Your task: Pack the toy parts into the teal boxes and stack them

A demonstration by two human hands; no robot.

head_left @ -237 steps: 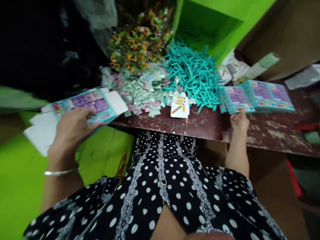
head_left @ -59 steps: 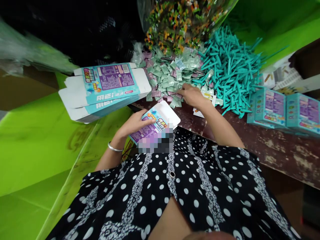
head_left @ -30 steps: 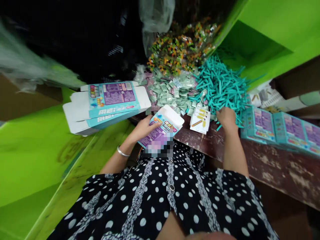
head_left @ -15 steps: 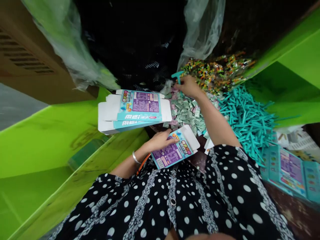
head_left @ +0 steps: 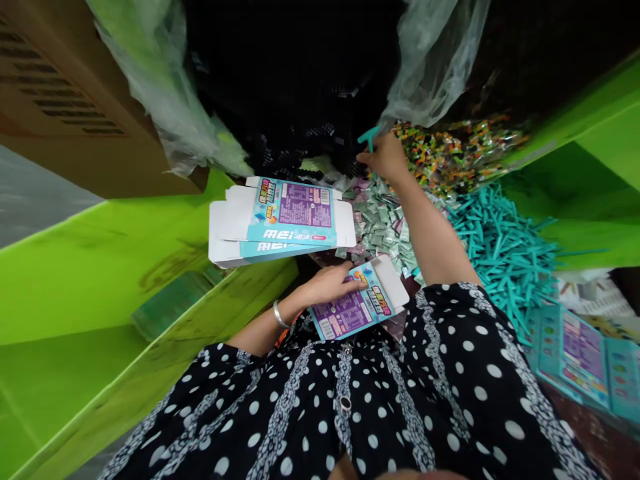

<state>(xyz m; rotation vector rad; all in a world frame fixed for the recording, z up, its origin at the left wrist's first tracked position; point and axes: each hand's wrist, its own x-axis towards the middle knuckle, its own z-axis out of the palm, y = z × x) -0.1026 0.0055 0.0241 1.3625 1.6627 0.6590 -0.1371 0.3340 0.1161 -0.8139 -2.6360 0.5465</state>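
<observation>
Right hand [head_left: 391, 157], shifted far-left, pinches 1 teal piece [head_left: 369, 137]; slackening fingers could drop it. Left hand [head_left: 326, 286] clamps 1 carton [head_left: 350, 311].

Lower end of teal tool [head_left: 369, 138]: lost behind right hand [head_left: 390, 157]; any second item in those fingers, cannot tell. Left hand [head_left: 327, 284]: fingertips beneath held carton [head_left: 350, 308] out of sight, as is its underside; fine print too small to read. Flat cartons [head_left: 295, 212]: lower ones mostly covered, count unclear. Packet heap [head_left: 377, 220]: partly behind right forearm. Orange-green pieces [head_left: 445, 150]: blurred, shapes indistinct. Teal boxes [head_left: 583, 347]: cut by right edge. Desk [head_left: 595, 437]: largely masked by sleeve and goods.
</observation>
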